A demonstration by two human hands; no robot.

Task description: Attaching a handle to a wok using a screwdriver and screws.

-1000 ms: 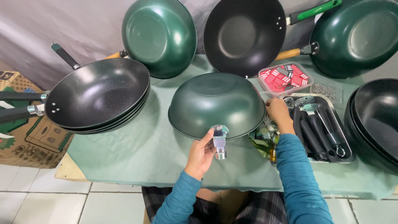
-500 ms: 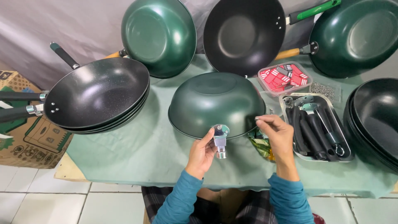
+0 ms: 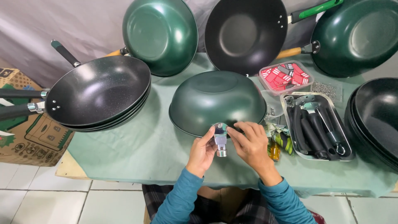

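Observation:
My left hand [image 3: 202, 150] grips a small silver metal handle bracket [image 3: 220, 138] against the near rim of a dark green wok [image 3: 217, 99] that lies upside down on the green tablecloth [image 3: 137, 153]. Beside it, my right hand [image 3: 250, 144] has its fingertips pinched at the top of the same bracket, where it meets the rim. Whether the fingers hold a small part I cannot tell.
A stack of black woks [image 3: 98, 92] with handles lies at the left. Three woks lean against the back wall, another stack [image 3: 377, 120] sits at the right. A metal tray [image 3: 318, 125] of black handles, a red-filled plastic box [image 3: 286, 76] and a cardboard box [image 3: 25, 128] are nearby.
My right hand left the metal tray of handles and came left to the bracket at the wok's rim. My left hand has kept the bracket in place.

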